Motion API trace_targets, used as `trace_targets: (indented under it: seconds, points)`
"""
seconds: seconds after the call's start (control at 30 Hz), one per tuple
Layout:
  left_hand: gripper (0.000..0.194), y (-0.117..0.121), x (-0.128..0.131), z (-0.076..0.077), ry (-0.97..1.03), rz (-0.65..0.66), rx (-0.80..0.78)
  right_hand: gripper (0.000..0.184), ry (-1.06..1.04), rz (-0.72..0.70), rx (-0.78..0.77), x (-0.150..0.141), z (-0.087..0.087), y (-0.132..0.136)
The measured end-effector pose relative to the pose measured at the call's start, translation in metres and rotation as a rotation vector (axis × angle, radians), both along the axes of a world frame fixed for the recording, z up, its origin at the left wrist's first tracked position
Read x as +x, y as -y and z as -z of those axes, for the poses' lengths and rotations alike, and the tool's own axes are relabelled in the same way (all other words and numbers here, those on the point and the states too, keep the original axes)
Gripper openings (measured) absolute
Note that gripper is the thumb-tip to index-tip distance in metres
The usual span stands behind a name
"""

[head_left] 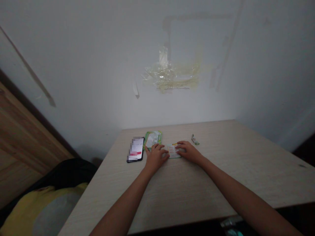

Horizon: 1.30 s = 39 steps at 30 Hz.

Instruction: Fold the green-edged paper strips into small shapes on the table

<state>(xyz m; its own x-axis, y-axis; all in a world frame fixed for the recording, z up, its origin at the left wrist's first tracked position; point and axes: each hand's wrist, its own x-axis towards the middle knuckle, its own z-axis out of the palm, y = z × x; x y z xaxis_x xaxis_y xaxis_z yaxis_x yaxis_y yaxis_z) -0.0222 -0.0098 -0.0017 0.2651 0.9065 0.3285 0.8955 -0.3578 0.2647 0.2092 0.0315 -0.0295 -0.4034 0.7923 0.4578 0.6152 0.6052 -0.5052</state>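
Note:
A small printed card or flat packet [174, 152], white with green and yellow at its edges, lies on the table between my hands. My left hand [156, 158] is palm down with fingers spread. Its thumb and nearest fingertips come to the card's left edge, and its other fingers reach the near edge of a larger green printed packet [153, 139]. From the other side, my right hand [190, 152] rests its parted fingertips on the card's right part. Whether either hand grips the card cannot be made out; the fingers look open.
A phone [136, 149] with a lit, partly blurred screen lies left of the green packet. One crumpled wrapper scrap [195, 139] is behind my right hand. The wooden table [169, 190] meets a wall [98, 65] with tape remnants. A yellow and grey plush item [49, 209] sits lower left.

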Motion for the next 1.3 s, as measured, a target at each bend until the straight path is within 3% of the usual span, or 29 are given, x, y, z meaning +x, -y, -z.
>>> trace_targets:
  seconds: [0.43, 0.83, 1.3]
  points:
    - [0.022, -0.008, -0.005, -0.004, -0.05, 0.154, -0.094, 0.023, 0.009, -0.015, 0.037, 0.0, 0.002, -0.001]
    - [0.025, -0.003, -0.002, -0.008, -0.107, 0.127, -0.032, 0.013, 0.103, -0.099, 0.163, -0.001, -0.021, 0.01]
    - [0.022, 0.001, 0.005, -0.011, -0.088, 0.1, -0.019, 0.017, 0.193, -0.087, 0.083, 0.005, -0.024, 0.006]
